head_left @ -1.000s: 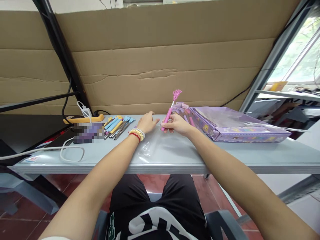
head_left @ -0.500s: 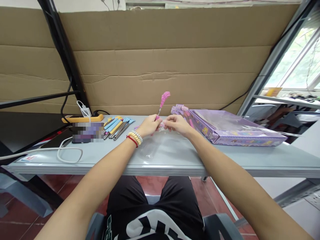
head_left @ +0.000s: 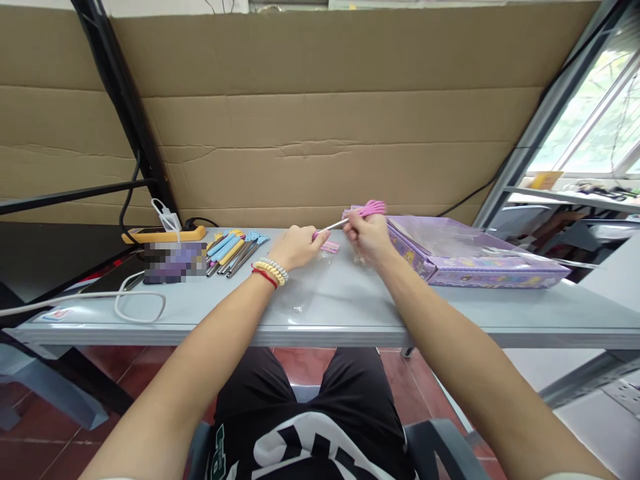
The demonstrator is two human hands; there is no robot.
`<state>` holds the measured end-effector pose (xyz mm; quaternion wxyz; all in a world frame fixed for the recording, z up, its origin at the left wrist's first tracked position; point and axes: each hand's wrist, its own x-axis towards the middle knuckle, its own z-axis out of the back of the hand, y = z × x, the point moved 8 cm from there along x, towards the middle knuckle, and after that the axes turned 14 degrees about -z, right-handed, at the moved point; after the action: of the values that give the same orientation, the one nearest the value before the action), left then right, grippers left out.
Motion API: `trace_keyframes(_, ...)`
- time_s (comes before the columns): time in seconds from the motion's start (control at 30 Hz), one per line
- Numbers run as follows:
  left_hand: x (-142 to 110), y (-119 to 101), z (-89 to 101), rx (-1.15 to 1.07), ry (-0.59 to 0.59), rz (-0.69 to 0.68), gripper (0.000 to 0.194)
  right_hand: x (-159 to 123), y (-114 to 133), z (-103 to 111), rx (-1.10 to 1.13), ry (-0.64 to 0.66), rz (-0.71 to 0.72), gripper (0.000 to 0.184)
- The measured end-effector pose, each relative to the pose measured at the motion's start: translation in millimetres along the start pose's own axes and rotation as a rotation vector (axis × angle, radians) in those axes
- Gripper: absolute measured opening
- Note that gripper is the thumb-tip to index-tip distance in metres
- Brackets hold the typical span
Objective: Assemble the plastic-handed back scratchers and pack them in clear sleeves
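Observation:
A telescopic back scratcher (head_left: 374, 207) with a pink hand-shaped head is stretched between my two hands above the table. My left hand (head_left: 298, 247) is closed around its pink handle, most of which the fingers hide. Its thin metal rod (head_left: 336, 225) runs to the right, where my right hand (head_left: 369, 237) grips it just below the pink head. Beneath and between the hands lies a clear plastic wrapper (head_left: 305, 290), with a pink label (head_left: 330, 247) beside my left fingers.
Several back scratchers (head_left: 233, 252) with blue and yellow handles lie in a pile on the left. Beyond them are a yellow power strip (head_left: 165, 236), a white charger (head_left: 169, 219) and a white cable (head_left: 143, 323). A purple box (head_left: 495, 275) stands at right; a cardboard panel (head_left: 320, 120) closes the back.
My right hand has moved to the right and taken hold of the scratcher near its head. The scratcher has tilted from nearly upright to slanting rightward, and more metal rod shows.

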<state>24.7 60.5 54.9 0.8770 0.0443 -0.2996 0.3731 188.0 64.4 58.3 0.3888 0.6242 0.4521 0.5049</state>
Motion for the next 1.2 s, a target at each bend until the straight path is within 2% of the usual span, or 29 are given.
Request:
trace_keyframes(0.07, -1, 8, 7.7, 0.025, -0.008, 0.014, 0.053, 2, 13, 22, 0.05, -0.116, 0.036, 0.047)
trace_keyframes(0.13, -2, 13, 13.8, 0.01, -0.026, -0.001, 0.051, 4, 22, 36, 0.069, -0.165, 0.071, 0.046)
trace_keyframes(0.23, -2, 19, 18.5, -0.075, -0.089, -0.009, 0.045, 3, 27, 40, 0.1, -0.184, 0.106, 0.046)
trace_keyframes(0.33, -1, 18, 12.1, -0.165, -0.102, -0.047, 0.036, 0, 20, 18, 0.131, -0.104, 0.075, 0.049)
trace_keyframes(0.47, 4, 3, -1.5, -0.331, -0.116, -0.11, 0.027, -1, 4, -40, 0.078, 0.144, -0.063, 0.054)
trace_keyframes(0.57, 5, -5, -10.9, -0.557, -0.106, -0.12, 0.03, 7, -1, -63, 0.1, 0.126, -0.088, 0.061)
trace_keyframes(0.67, 3, -12, -18.0, -0.696, -0.011, -0.164, 0.04, 16, -9, -70, 0.2, 0.06, -0.135, 0.065)
trace_keyframes(0.77, 2, -9, -17.9, -0.584, 0.044, -0.131, 0.046, 15, -16, -69, 0.279, 0.022, -0.171, 0.06)
trace_keyframes(0.97, 4, 1, -13.2, -0.268, 0.109, 0.105, 0.058, 0, -8, -53, 0.509, -0.152, -0.152, 0.052)
trace_keyframes(1.07, -1, 7, -3.7, -0.093, 0.066, 0.201, 0.062, -2, 4, -35, 0.602, -0.289, -0.085, 0.047)
trace_keyframes(1.2, -7, 20, 9.0, 0.062, 0.018, 0.179, 0.065, 0, 20, -1, 0.681, -0.341, -0.008, 0.044)
